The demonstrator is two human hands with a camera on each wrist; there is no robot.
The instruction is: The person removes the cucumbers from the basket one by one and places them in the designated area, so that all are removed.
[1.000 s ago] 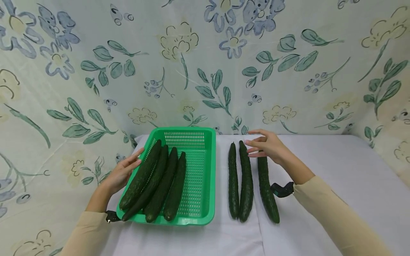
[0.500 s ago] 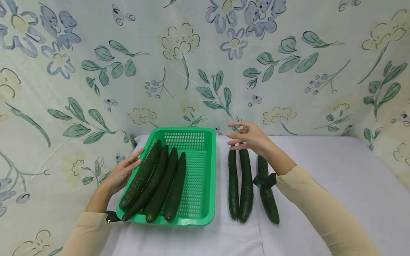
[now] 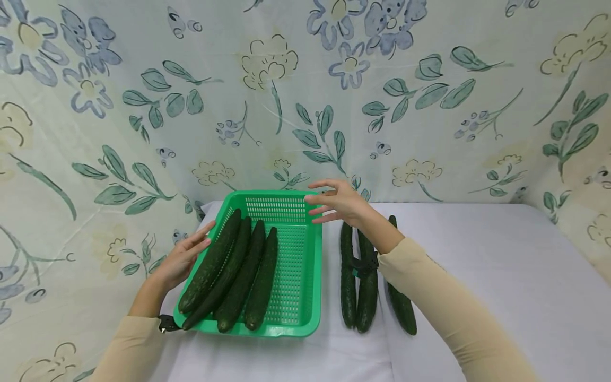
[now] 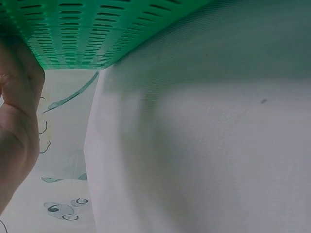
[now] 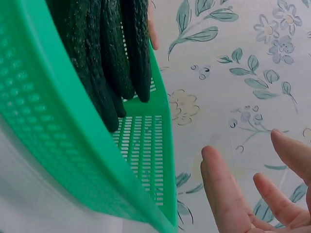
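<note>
A green plastic basket [image 3: 315,276] holds several dark green cucumbers [image 3: 260,281], lying side by side toward its left. My left hand [image 3: 180,261] rests against the basket's left side, its fingers extended over the rim. The left wrist view shows that hand [image 4: 17,102] beside the basket's slotted wall [image 4: 77,36]. Over the far right corner of the basket, my right hand [image 3: 338,203] has its fingers spread and holds nothing. In the right wrist view those fingers [image 5: 221,189] stand apart from the basket rim [image 5: 104,155].
Right of the basket, a pair of cucumbers [image 3: 366,302] lies close together on the white cloth [image 3: 487,254]. A third cucumber [image 3: 403,310] lies farther right, partly covered by the right sleeve [image 3: 444,297]. Behind the table hangs a floral curtain [image 3: 410,138].
My right hand has moved left from above the cucumbers on the cloth to the basket's far right corner. The left hand, the basket and the cucumbers have stayed put.
</note>
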